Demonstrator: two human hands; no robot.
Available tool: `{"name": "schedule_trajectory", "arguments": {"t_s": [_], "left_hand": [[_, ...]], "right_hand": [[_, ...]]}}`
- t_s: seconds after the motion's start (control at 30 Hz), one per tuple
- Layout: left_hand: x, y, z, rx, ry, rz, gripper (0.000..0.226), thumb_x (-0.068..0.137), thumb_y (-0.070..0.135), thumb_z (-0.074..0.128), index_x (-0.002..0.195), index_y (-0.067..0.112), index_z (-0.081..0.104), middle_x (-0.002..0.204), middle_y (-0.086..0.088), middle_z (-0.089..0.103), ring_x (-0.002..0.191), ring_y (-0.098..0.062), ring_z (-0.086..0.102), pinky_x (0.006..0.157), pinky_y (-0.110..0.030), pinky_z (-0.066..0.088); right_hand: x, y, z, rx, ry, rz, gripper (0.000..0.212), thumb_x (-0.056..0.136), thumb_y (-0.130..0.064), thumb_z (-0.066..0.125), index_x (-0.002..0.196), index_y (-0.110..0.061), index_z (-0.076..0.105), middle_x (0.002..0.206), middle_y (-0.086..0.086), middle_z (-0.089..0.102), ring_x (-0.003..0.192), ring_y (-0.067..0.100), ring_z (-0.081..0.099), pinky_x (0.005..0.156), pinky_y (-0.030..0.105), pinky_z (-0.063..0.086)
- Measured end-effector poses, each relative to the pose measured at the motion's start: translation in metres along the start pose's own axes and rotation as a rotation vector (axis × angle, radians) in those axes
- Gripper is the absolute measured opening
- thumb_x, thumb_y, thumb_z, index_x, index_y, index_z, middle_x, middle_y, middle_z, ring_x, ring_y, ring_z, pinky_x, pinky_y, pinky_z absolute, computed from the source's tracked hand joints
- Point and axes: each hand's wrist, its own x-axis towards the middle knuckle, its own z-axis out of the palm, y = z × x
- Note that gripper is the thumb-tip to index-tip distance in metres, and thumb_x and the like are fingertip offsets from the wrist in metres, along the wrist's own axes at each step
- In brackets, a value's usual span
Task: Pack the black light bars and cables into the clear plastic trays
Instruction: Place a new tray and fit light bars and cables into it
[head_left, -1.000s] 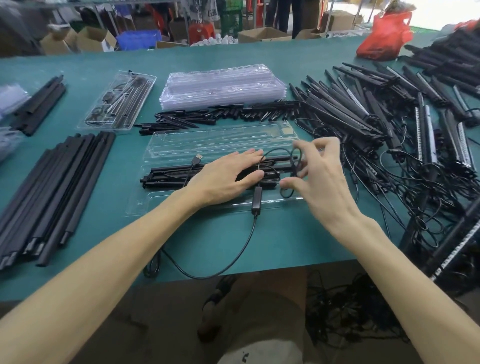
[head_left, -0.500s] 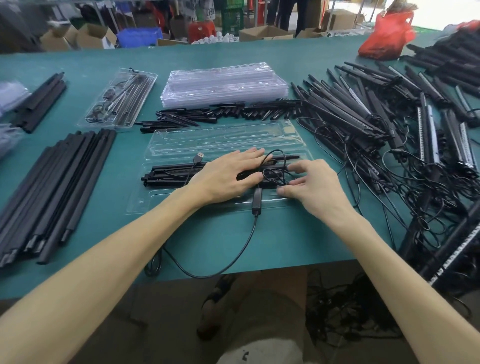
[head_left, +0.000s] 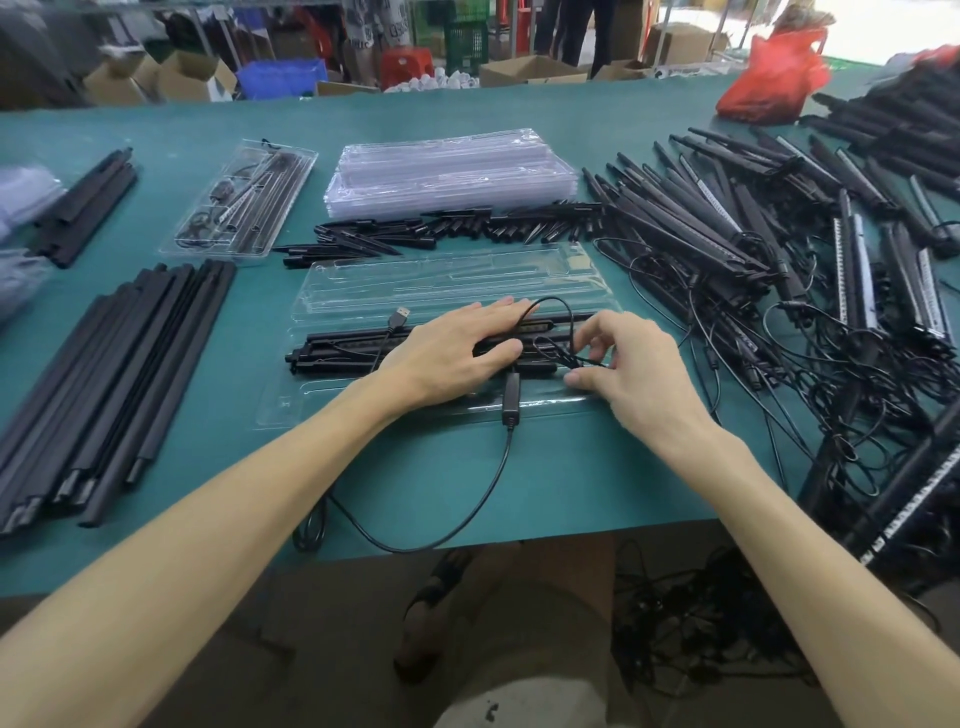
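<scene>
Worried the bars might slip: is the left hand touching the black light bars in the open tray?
Touching. The head view shows the left hand lying flat on the black light bars, fingers across them.

head cam | worn high, looking forward and down across the green surface (head_left: 519, 483) | close over both forearms | wide-angle, far room probably blurred | single view

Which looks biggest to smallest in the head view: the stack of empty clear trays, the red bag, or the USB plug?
Largest: stack of empty clear trays.
Next: red bag, though farther from the camera.
Smallest: USB plug.
</scene>
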Motion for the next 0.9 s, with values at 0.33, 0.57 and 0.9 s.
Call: {"name": "schedule_trajectory", "arguments": {"t_s": [0.33,0.57,0.9], "left_hand": [[-0.002,0.003,-0.003,-0.058,0.015,0.105,0.047,0.108,0.034,0.04,0.154,0.036,0.036,0.159,0.021,0.031,0.146,0.012,0.018,0.125,-0.029,0.015],[-0.004,0.007,-0.009,-0.299,0.011,-0.05,0.037,0.099,0.069,0.032,0.129,0.065,0.052,0.15,0.027,0.043,0.144,0.001,0.033,0.122,-0.05,0.022],[0.0,0.006,-0.009,-0.463,-0.012,-0.012,0.043,0.104,0.053,0.042,0.125,0.029,0.071,0.14,0.013,0.06,0.14,0.009,0.036,0.124,-0.034,0.023]], "right_hand": [[-0.006,-0.006,-0.002,-0.362,-0.05,-0.333,0.023,0.088,0.012,0.061,0.087,-0.011,0.062,0.093,-0.003,0.053,0.096,0.017,0.047,0.078,0.032,0.05],[0.0,0.004,-0.005,-0.034,-0.095,-0.192,0.012,0.084,0.004,0.073,0.084,-0.009,0.071,0.091,0.001,0.059,0.088,0.02,0.051,0.08,0.026,0.039],[0.0,0.005,-0.007,0.14,-0.12,-0.118,0.018,0.076,0.005,0.08,0.079,-0.012,0.078,0.085,-0.004,0.065,0.075,0.013,0.058,0.073,0.012,0.044]]}}
